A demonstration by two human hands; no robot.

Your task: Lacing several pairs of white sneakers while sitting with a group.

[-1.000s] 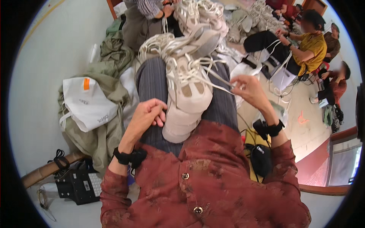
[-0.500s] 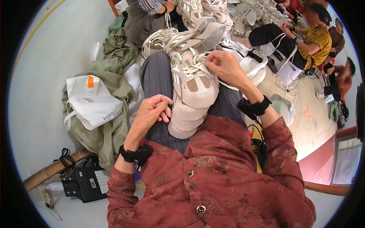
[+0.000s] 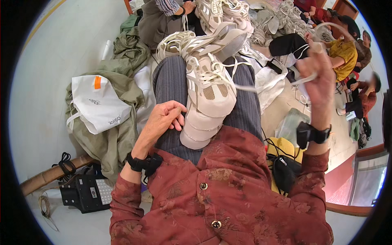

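Observation:
A beige and white sneaker (image 3: pixel 210 87) lies on my lap, its toe toward me, with more beige toe pieces (image 3: pixel 198 132) stacked under it. My right hand (image 3: pixel 318 77), blurred by motion, is raised to the right of the sneaker. Its fingers are closed on a white shoelace (image 3: pixel 245 88), which stretches from the sneaker to the hand, and a loose loop flies beyond it. Beside the sneaker's left edge rests my left hand (image 3: pixel 165 118), with thumb and forefinger together and the other fingers curled. Whatever it may pinch is hidden.
More sneakers (image 3: pixel 222 16) are piled ahead of my knees. A white bag (image 3: pixel 100 104) lies on olive cloth (image 3: pixel 118 122) at left, above a black lamp-like device (image 3: pixel 87 194). A black pouch (image 3: pixel 286 171) is by my right hip. Co-workers sit at right, one in yellow (image 3: pixel 343 55).
My right hand has swung from the sneaker's laces up and out to the right, drawing the shoelace along. My left hand stays beside the sneaker.

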